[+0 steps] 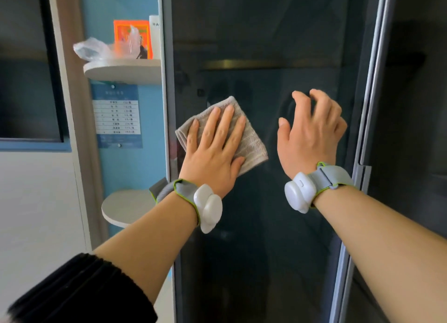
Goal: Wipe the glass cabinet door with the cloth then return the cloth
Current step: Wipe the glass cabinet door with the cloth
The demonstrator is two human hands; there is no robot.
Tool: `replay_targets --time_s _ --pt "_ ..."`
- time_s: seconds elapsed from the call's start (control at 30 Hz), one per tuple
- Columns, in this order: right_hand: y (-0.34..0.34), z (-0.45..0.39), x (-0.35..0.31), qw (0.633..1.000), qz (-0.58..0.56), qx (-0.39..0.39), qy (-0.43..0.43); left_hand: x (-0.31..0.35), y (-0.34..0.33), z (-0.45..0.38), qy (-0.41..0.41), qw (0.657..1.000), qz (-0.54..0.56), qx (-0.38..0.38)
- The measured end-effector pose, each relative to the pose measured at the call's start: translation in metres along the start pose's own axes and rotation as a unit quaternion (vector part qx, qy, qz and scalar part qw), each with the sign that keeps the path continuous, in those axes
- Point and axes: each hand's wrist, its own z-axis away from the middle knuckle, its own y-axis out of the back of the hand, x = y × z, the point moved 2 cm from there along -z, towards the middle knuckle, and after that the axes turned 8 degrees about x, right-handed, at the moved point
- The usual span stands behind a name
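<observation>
A tall dark glass cabinet door (266, 44) in a grey metal frame fills the middle of the view. A folded beige-grey cloth (254, 143) lies flat against the glass near the door's left edge. My left hand (212, 143) presses on the cloth with the palm flat and fingers spread. My right hand (312, 129) hovers just right of the cloth, in front of the glass, with its fingers apart and slightly curled; it holds nothing. Both wrists wear grey straps with white sensor pods.
Left of the door, two rounded white shelves jut from a blue wall: the upper shelf (121, 69) carries a clear plastic bag (94, 47) and an orange box (131, 38), the lower shelf (123, 209) is bare. A printed notice (117, 117) hangs between them. A second dark door (411, 104) stands at right.
</observation>
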Motion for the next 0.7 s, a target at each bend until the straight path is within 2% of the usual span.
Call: replay_targets --time_s 0.17,0.4,0.53,0.7 --pt "-0.002 -0.028 0.0 1.0 -0.01 -0.007 0.002 -0.008 0.007 -0.014 -0.054 0.998 -0.025 -0.025" --pt "-0.006 -0.05 0.002 0.999 -0.031 -0.019 0.012 -0.017 0.024 -0.051 0.048 0.999 0.003 -0.003" --pt "-0.006 -0.055 0.003 0.998 -0.048 -0.024 0.026 -0.008 0.026 -0.054 0.071 0.997 -0.003 -0.014" --pt "-0.009 -0.058 0.005 0.998 -0.055 -0.026 0.028 -0.004 0.026 -0.057 0.014 0.999 -0.035 -0.033"
